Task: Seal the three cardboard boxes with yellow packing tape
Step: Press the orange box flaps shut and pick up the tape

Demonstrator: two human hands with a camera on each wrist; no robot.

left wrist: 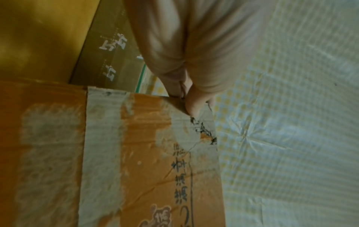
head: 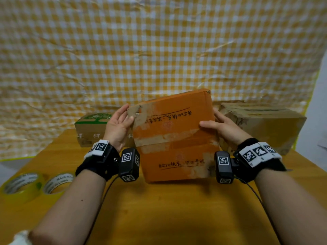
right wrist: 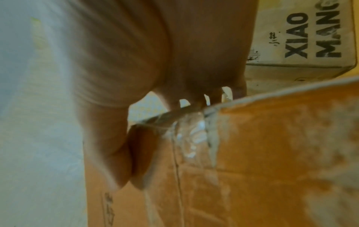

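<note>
An orange cardboard box (head: 173,135) with torn patches and black handwriting stands tilted up on the yellow table (head: 159,209), its big face toward me. My left hand (head: 123,119) grips its upper left edge, thumb (left wrist: 194,106) on the front and the fingers behind. At the right edge my right hand (head: 217,122) grips it the same way, thumb (right wrist: 116,153) on the face of the orange box (right wrist: 272,153). Two rolls of yellow packing tape (head: 21,184) (head: 58,184) lie flat at the table's left front. The seam of the orange box (left wrist: 145,153) bears only old tape scars.
A low brown box with green print (head: 92,128) (left wrist: 108,53) sits behind my left hand. A bigger brown box (head: 265,124) marked XIAO MANG (right wrist: 310,38) stands at the back right. A yellow checked sheet (head: 159,50) hangs behind the table.
</note>
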